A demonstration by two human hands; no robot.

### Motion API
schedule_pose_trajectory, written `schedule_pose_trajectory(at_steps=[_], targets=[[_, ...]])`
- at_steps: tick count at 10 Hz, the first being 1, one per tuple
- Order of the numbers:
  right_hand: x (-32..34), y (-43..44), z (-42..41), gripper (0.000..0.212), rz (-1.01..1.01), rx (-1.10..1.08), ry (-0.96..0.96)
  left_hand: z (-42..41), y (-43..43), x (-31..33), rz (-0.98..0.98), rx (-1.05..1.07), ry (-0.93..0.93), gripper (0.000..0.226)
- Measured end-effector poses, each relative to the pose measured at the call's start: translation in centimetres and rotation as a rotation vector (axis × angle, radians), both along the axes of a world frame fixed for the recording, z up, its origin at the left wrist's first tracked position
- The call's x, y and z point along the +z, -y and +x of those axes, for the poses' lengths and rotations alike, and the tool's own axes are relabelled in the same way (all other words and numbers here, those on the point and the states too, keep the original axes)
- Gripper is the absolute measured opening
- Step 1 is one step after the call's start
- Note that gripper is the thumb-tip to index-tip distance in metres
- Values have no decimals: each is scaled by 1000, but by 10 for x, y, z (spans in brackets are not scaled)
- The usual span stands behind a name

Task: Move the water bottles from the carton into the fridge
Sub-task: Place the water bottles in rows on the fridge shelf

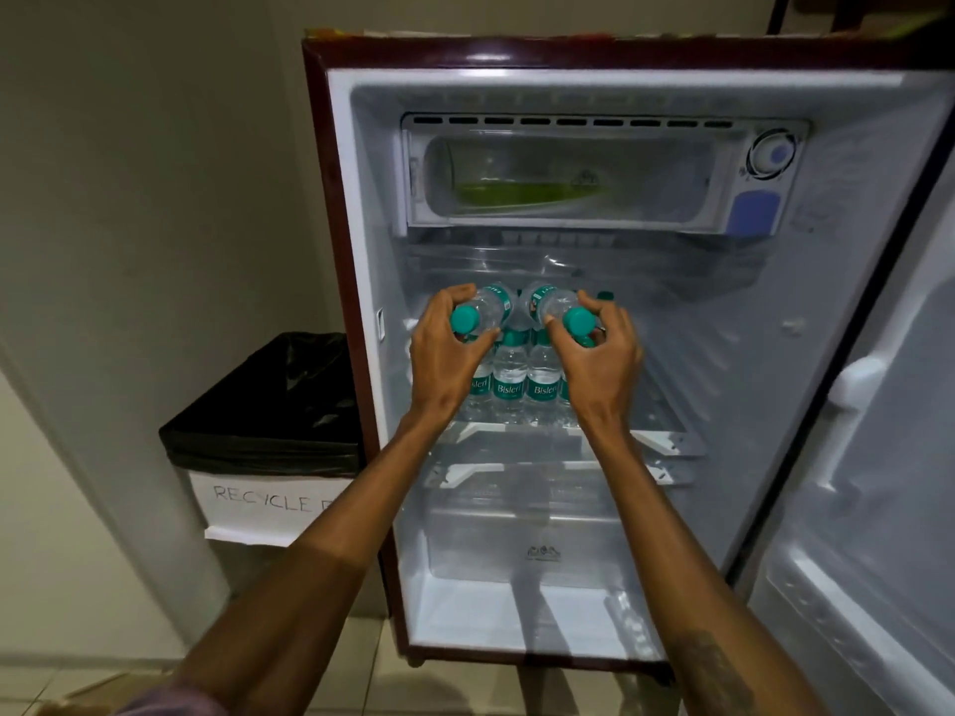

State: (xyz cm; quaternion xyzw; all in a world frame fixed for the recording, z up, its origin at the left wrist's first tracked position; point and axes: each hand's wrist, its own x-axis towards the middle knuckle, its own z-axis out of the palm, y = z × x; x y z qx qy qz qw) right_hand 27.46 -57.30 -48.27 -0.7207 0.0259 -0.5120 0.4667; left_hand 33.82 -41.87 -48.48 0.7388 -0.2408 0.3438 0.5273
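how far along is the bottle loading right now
Done: several Bisleri bottles stand upright on the fridge shelf. In hand: the left hand grips one bottle, the right hand another bottle, above that row. Left: placing these two; how many remain in the carton can't be seen.

Open fridge [878, 250], each hand [444, 354] [599, 364] gripping a water bottle [486, 312] [555, 307]

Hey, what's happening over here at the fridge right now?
A person is stocking the open fridge with water. The left hand grips one bottle and the right hand grips a second bottle, both on their sides with caps toward the camera, above the upright bottles already standing on the shelf.
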Motion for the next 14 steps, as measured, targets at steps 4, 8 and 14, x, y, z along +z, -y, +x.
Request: schedule_pose_trajectory(at_steps=[4, 8, 14], targets=[[-4, 29, 57, 43, -253, -20, -106, 51, 30, 4, 317, -119, 97, 52], [5, 50, 99, 24, -387, -5, -305, 101, 56, 10, 338, -90, -255, 38], [21, 88, 181, 41, -258, 22, -971, 203, 105, 16, 784, -67, -716, 82]])
